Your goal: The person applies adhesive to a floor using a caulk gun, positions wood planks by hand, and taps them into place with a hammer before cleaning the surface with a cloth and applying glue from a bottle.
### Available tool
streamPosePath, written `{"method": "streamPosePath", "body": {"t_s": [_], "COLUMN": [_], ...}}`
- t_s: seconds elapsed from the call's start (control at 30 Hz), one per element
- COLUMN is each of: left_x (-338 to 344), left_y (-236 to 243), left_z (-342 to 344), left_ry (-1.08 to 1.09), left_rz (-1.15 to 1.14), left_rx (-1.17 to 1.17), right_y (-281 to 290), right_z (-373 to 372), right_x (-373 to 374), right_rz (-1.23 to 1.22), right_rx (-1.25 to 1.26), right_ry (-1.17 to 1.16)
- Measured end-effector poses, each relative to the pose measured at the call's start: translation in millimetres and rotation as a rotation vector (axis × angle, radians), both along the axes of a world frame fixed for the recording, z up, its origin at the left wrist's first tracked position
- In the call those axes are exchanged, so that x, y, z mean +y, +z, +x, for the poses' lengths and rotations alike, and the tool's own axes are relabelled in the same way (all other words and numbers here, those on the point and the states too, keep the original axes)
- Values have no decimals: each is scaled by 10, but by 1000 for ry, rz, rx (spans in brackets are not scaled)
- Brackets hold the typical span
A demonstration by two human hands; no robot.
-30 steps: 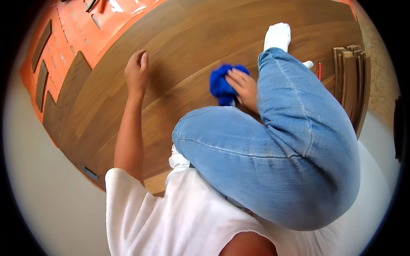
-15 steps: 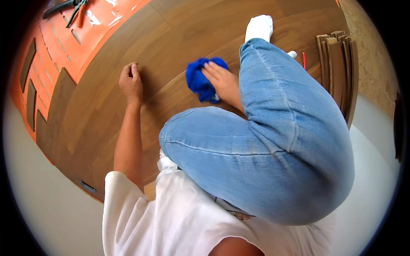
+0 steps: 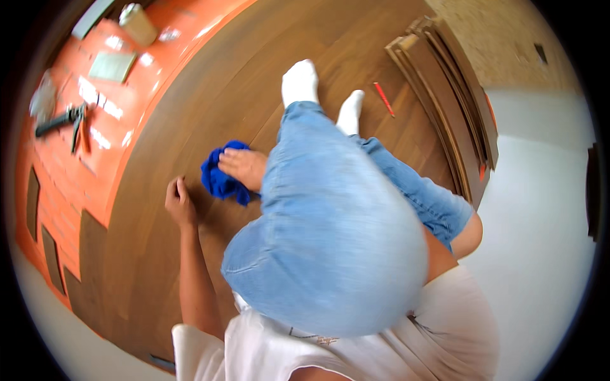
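My right hand (image 3: 243,167) presses down on a crumpled blue cloth (image 3: 219,181), its fingers spread over the top of the bunched fabric. Beneath the cloth lies a brown wood-plank floor (image 3: 190,120). My left hand (image 3: 180,202) is held a little to the left of the cloth, low at the boards and apart from it. Its fingers are curled in with the thumb uppermost, and nothing shows in them. My raised knee in blue jeans (image 3: 337,209) hides the right forearm.
Loose planks (image 3: 454,95) are stacked at the right, with a red pencil (image 3: 384,100) beside them. Orange underlayment (image 3: 63,171) covers the far left. On it stand a capped bottle (image 3: 138,25), a pale pad (image 3: 112,66) and a caulking gun (image 3: 58,122).
The view has swung, bringing the bottle, pad and my second foot into sight. My right hand and the cloth have moved left, closer to my left hand, which stays curled.
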State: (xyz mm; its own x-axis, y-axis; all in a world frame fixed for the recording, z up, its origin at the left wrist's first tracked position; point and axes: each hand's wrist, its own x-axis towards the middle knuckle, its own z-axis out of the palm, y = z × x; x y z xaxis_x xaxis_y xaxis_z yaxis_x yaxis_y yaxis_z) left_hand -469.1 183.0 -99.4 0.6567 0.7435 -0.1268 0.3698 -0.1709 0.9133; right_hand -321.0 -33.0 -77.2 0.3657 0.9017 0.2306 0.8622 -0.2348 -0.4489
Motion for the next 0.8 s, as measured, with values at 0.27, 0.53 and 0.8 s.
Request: {"method": "streamPosePath", "body": {"t_s": [0.27, 0.53, 0.8], "left_x": [396, 590, 641], "left_y": [-396, -464, -378], "left_z": [-389, -839, -753], "left_ry": [-63, -32, -40], "left_rz": [445, 677, 769], "left_rx": [59, 323, 457], "right_y": [1050, 1857, 171], "right_z": [200, 1725, 2661], "right_x": [-1527, -2066, -1509], "right_rz": [-646, -235, -446], "right_rx": [81, -291, -244], "right_ry": [257, -378, -574]}}
